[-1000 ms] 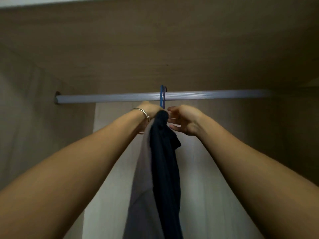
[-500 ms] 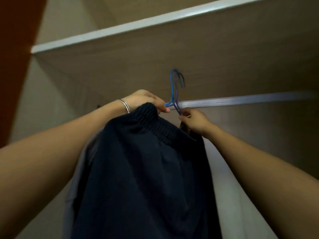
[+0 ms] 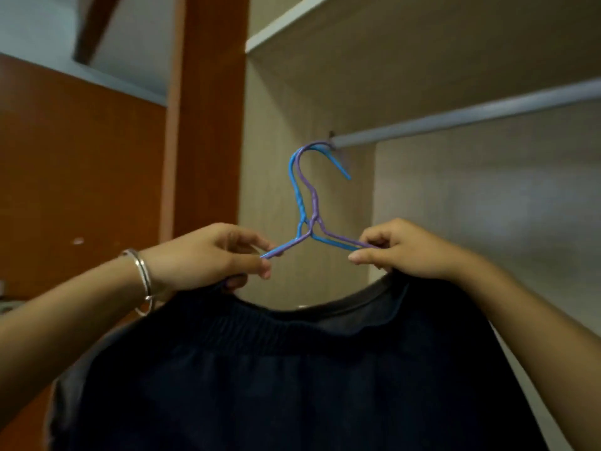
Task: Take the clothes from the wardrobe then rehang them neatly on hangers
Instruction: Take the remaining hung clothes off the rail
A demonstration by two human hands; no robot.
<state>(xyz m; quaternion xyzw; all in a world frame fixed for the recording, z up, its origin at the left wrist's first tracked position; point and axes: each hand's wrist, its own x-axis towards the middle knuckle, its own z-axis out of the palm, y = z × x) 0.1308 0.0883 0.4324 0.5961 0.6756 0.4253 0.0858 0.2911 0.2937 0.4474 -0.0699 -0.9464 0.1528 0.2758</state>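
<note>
Two wire hangers, one blue (image 3: 297, 193) and one purple (image 3: 313, 198), are held together in front of me, their hooks off the rail. My left hand (image 3: 208, 255) pinches their left shoulder and my right hand (image 3: 400, 249) pinches their right shoulder. Dark navy trousers (image 3: 292, 379) with an elastic waistband hang from the hangers below both hands. A grey garment (image 3: 374, 307) shows behind the waistband. The grey wardrobe rail (image 3: 471, 115) runs up to the right, behind the hooks.
The wardrobe's pale wooden side panel (image 3: 276, 125) and top shelf (image 3: 422, 43) frame the opening. An orange-brown door post (image 3: 208, 109) and panel stand to the left. A silver bangle (image 3: 144, 281) is on my left wrist.
The hangers with the clothes have come off the rail and toward me. My hands have spread apart to the hangers' shoulders. My view has swung left, showing the door post.
</note>
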